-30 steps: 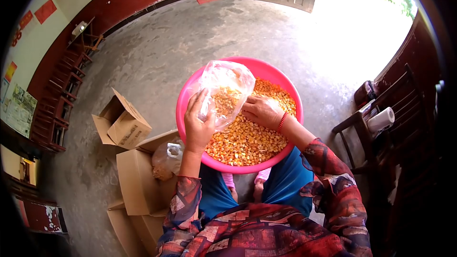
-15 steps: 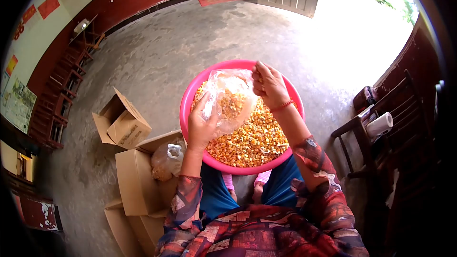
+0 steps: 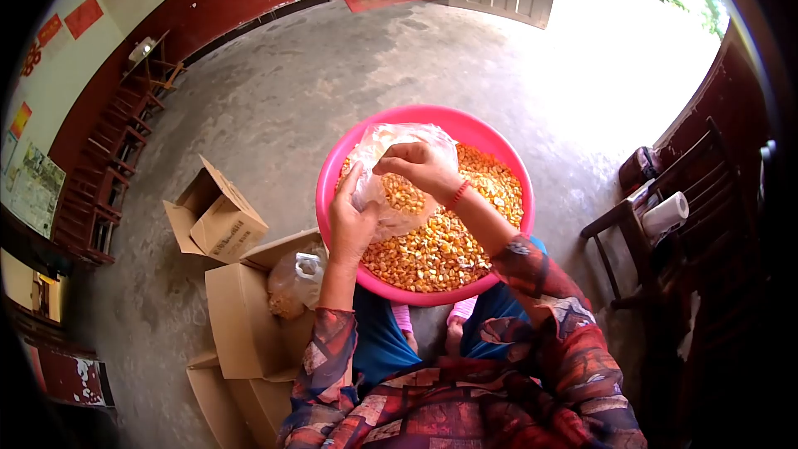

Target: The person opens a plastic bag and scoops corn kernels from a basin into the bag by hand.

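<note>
The plastic bag [image 3: 397,229] hangs over the left part of the pink basin [image 3: 478,129], its edge pinched in the left hand [image 3: 351,218]; keeping its mouth wide should limit spilled corn kernels [image 3: 432,258]. The right hand [image 3: 426,170], half curled, contents impossible to tell, has moved from the basin's far right rim to above the bag

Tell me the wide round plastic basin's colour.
Bright pink; the wide round plastic basin shows best in the head view.
</note>
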A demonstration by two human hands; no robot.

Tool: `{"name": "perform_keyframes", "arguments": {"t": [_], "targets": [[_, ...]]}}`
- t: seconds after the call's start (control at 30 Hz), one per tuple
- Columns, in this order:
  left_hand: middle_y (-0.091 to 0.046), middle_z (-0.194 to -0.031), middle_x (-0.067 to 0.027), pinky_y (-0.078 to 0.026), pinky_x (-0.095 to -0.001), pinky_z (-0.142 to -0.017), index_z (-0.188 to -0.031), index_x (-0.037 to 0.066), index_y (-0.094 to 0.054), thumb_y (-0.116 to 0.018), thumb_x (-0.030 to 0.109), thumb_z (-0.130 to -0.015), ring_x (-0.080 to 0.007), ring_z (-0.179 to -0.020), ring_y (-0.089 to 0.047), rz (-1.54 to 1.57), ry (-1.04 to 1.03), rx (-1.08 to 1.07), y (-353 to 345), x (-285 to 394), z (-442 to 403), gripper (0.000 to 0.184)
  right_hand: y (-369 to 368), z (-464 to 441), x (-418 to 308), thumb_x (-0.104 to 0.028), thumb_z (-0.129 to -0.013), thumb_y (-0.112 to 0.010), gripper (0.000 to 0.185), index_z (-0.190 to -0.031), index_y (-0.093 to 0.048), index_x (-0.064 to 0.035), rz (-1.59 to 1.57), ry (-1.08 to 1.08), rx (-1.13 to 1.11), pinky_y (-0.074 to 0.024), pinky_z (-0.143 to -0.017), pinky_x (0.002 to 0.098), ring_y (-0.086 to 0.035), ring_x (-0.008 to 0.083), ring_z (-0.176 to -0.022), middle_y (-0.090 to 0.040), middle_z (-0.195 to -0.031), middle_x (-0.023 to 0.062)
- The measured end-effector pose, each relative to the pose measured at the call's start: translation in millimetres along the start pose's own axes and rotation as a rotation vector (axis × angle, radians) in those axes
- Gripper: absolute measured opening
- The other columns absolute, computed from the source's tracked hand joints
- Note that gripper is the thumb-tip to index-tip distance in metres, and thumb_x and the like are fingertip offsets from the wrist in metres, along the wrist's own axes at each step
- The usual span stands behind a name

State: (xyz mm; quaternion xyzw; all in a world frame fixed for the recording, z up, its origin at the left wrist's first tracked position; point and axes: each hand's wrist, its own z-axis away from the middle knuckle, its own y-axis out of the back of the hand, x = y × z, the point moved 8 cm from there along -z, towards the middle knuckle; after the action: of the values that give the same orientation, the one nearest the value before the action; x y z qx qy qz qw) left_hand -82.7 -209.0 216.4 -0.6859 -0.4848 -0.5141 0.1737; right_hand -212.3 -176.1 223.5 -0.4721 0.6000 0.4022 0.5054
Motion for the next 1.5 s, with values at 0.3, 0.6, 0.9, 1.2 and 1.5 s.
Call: {"name": "perform_keyframes", "arguments": {"t": [0.3, 0.6, 0.9, 1.2, 1.5], "targets": [[-0.048, -0.119, -0.0169, -0.033, -0.0286, -0.095, -0.119, -0.007, -0.043, -0.049, -0.003, -0.068, -0.0203, -0.112, -0.044, -0.023, -0.048, 0.036, 3, 2, 0, 0.051, 140, 72, -8, -0.022, -0.082, -0.050, 0.020, -0.089, -0.061, -0.0069, 0.796, 0.073, 0.495, -0.0473, -0.066, 0.0360, -0.061, 0.0246, -0.072, -0.062, -0.085, 0.0123], [-0.048, -0.118, -0.0208, -0.032, -0.0327, -0.097, -0.116, -0.007, -0.045, -0.048, -0.004, -0.068, -0.0276, -0.113, -0.044, -0.041, -0.059, 0.052, 5, 7, 1, 0.048, 58, 88, 22, -0.027, -0.084, -0.044, 0.036, -0.110, -0.049, -0.0014, 1.089, 0.042, 0.284, -0.0295, -0.095, 0.0415, -0.040, 0.0323, -0.111, -0.046, -0.115, 0.0193], [-0.048, -0.118, -0.0204, -0.033, -0.0319, -0.096, -0.117, -0.008, -0.043, -0.048, -0.003, -0.068, -0.0264, -0.113, -0.044, 0.028, -0.031, 0.057, 7, -2, 2, 0.050, 19, 50, 37, -0.011, -0.077, -0.049, 0.017, -0.091, -0.057, -0.0060, 1.283, 0.192, 0.070, -0.0432, -0.079, 0.0373, -0.051, 0.0282, -0.093, -0.055, -0.091, 0.0110], [-0.049, -0.118, -0.0195, -0.033, -0.0313, -0.096, -0.118, -0.007, -0.043, -0.048, -0.003, -0.069, -0.0254, -0.112, -0.045, -0.001, -0.052, 0.099, 11, 2, 2, 0.049, 66, 56, 26, -0.015, -0.082, -0.048, 0.014, -0.077, -0.056, -0.0051, 0.861, 0.188, 0.372, -0.0450, -0.052, 0.0358, -0.052, 0.0278, -0.054, -0.053, -0.064, 0.0084], [-0.049, -0.117, -0.0201, -0.035, -0.0324, -0.094, -0.118, -0.006, -0.043, -0.053, 0.001, -0.072, -0.0266, -0.110, -0.047, -0.100, -0.017, 0.066, 7, -3, 1, 0.048, 97, 34, 23, -0.027, -0.090, -0.045, 0.021, -0.079, -0.050, -0.0099, -0.596, -0.099, 0.455, -0.0258, -0.036, 0.0182, -0.032, 0.0040, -0.042, -0.040, -0.056, -0.0044]]}}
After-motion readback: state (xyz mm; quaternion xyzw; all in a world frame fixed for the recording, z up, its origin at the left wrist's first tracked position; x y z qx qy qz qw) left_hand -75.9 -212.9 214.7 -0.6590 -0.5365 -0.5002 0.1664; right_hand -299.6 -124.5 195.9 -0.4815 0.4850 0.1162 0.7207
